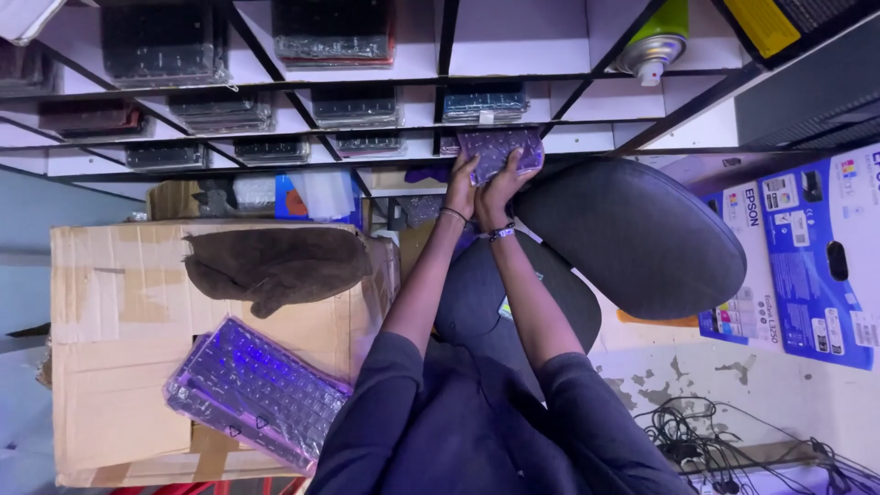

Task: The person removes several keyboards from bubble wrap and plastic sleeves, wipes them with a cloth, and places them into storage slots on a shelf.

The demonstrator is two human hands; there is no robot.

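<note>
Both my arms reach out to a white shelf unit (559,137). My left hand (461,186) and my right hand (502,191) together grip a purple-tinted laptop keyboard in clear plastic wrap (500,147) at the mouth of a shelf slot. The fingers of the right hand curl over its edge. Each wrist wears a thin band. A second wrapped keyboard (254,390), glowing purple, lies on a large cardboard box (119,339) to my left.
The shelf slots hold several more wrapped keyboards (335,37). A brown cloth (275,266) lies on the cardboard box. A black office chair (632,234) is just right of my hands. A green spray can (655,41), blue printer boxes (816,261) and tangled cables (724,440) are on the right.
</note>
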